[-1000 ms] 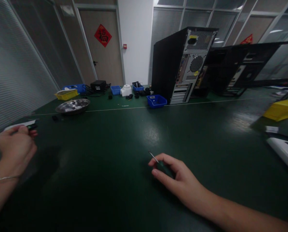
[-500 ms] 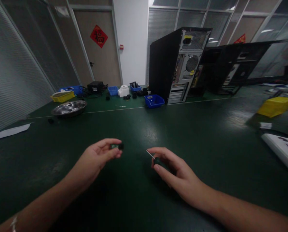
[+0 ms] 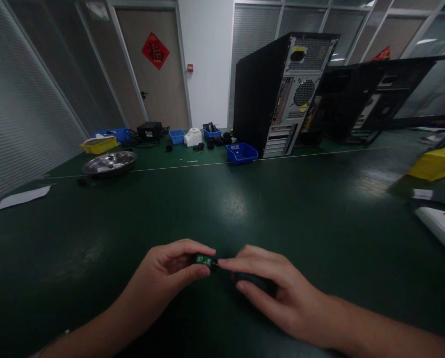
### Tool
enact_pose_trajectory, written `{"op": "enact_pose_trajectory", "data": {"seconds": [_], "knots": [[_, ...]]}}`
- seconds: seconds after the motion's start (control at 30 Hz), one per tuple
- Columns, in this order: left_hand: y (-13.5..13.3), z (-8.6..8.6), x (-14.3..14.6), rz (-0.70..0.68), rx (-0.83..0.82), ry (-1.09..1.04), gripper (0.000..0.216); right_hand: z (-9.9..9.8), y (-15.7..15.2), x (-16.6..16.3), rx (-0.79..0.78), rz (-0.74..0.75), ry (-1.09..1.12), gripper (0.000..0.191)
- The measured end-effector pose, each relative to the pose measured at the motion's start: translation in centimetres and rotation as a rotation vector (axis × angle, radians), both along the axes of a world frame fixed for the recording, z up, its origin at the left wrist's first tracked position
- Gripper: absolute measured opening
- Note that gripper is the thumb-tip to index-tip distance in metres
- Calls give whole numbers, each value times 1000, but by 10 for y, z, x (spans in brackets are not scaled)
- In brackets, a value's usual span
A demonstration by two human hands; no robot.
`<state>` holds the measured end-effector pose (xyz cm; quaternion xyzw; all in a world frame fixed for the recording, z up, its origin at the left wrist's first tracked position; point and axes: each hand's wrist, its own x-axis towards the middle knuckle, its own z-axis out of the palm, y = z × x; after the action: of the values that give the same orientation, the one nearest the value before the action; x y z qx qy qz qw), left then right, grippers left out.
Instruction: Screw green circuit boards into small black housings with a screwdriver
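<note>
Since a second ago, the left hand [image 3: 170,271] has come in from far out by the white paper [image 3: 21,198] to the middle of the green desk [image 3: 244,199]. The right hand [image 3: 278,291] has slid in to meet it. Now the two almost touch, close in front of the person.

The left hand pinches a little green part [image 3: 203,259] tight between thumb and fingers and holds it low over the desk. The right hand is curled around a screwdriver [image 3: 252,281] with a dark handle. Most of the tool hides under the fingers. Its thin tip seems to be right at the edge of the little green part, but the spot is too small and dark to tell if it touches.

What could go wrong? The part is tiny, and only the fingertips hold it. If the screwdriver pushes too hard or at a slant, the tip could slip off and poke the left thumb or scratch the part. The part could also pop out of the pinch and drop on the desk, where its green colour would make it hard to find. The light is dim, so aiming the tip looks hard too.

Far back on the desk stand a black computer case [image 3: 267,94], a blue bin [image 3: 241,152] and a shiny metal bowl [image 3: 110,162]. A yellow bin [image 3: 436,163] and a flat white box [image 3: 440,226] lie off to the right, well apart from the hands.
</note>
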<state>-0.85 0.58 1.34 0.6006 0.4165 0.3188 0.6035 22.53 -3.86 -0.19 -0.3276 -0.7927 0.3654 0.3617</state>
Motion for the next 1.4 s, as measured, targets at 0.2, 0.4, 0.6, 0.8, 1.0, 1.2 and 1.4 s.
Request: {"op": "enact_pose_trajectory", "data": {"seconds": [0.2, 0.4, 0.6, 0.8, 1.0, 1.2, 1.4], "knots": [[-3, -1, 1, -14, 28, 11, 16, -1, 1, -1, -8, -39, -42, 43], [-5, 0, 2, -11, -18, 22, 13, -5, 1, -1, -5, -67, -67, 44], [-3, 0, 4, -14, -164, -82, 14, -5, 1, -4, -8, -78, -21, 44], [-2, -4, 2, -9, -224, -147, 14, -5, 1, -7, -44, -96, 9, 45], [-6, -2, 2, 4, -129, -69, 14, -6, -1, -7, -50, -103, -7, 44], [-5, -2, 3, 2, -101, -75, 14, -4, -3, -8, -52, -104, 2, 44], [-4, -4, 5, 13, -146, -101, 14, -5, -1, -6, -39, -100, 16, 46]]}}
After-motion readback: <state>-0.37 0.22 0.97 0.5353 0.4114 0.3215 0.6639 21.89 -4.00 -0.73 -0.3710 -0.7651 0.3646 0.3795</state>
